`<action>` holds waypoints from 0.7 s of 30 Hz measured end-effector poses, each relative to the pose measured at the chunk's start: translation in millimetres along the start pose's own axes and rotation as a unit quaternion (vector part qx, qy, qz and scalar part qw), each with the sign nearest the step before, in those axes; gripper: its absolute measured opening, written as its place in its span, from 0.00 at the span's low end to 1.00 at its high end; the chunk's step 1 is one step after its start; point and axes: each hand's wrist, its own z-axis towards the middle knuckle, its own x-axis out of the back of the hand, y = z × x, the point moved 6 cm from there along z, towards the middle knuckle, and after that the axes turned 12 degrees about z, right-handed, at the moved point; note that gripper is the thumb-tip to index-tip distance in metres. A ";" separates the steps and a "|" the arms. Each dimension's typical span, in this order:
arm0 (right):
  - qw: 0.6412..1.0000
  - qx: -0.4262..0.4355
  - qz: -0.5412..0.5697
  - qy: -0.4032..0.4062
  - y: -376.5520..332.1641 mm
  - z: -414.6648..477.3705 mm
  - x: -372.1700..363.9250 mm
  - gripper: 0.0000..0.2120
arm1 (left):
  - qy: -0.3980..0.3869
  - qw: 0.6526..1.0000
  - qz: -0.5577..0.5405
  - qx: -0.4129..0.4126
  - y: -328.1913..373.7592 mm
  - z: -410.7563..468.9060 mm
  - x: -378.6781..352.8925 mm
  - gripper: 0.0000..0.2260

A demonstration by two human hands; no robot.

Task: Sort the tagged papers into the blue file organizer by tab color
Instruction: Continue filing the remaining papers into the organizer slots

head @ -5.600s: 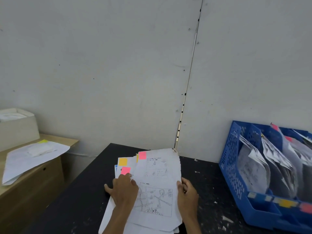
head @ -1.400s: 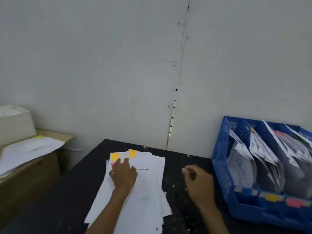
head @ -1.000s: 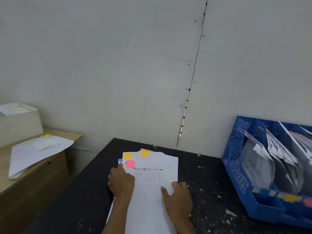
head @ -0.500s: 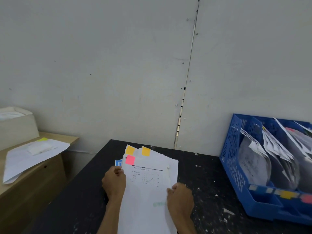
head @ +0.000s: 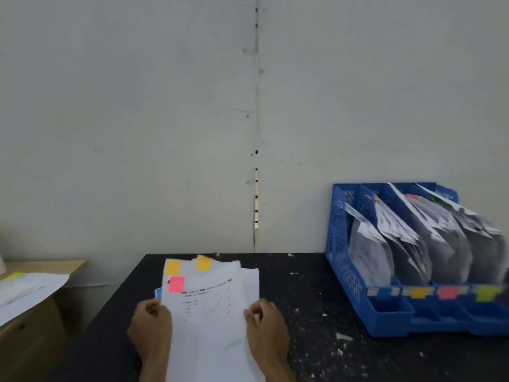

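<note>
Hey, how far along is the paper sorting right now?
Partly done. The blue file organizer already holds papers in all four visible slots. In hand: the left hand and right hand grip the pink-tabbed sheet by its edges; it likely belongs behind the pink label. Left: the stack beneath, showing two orange tabs and a blue tab.
</note>
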 end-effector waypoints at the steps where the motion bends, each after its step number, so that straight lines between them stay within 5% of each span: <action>1: 0.999 0.008 0.048 0.008 -2.3 1.7 3.4 0.08 | 0.017 0.999 0.025 -0.025 4.0 -0.3 0.4 0.10; 5: 0.971 0.048 0.231 0.030 -24.3 8.1 40.0 0.09 | 0.021 0.992 0.023 -0.124 41.4 -22.8 -5.8 0.11; 11: 0.936 0.119 0.285 0.168 -59.2 24.4 158.2 0.07 | -0.227 0.929 -0.073 -0.284 157.5 -120.8 -79.1 0.06; 14: 0.936 0.146 0.272 0.172 -69.3 31.5 237.4 0.24 | -0.337 0.883 -0.129 -0.299 226.9 -185.7 -115.5 0.13; 18: 0.934 0.178 0.179 0.253 -69.5 28.2 342.8 0.13 | -0.386 0.821 -0.178 -0.382 305.8 -263.4 -142.9 0.13; 21: 0.917 0.184 0.133 0.329 -58.0 18.1 404.3 0.10 | -0.341 0.797 -0.167 -0.469 350.4 -299.3 -162.1 0.14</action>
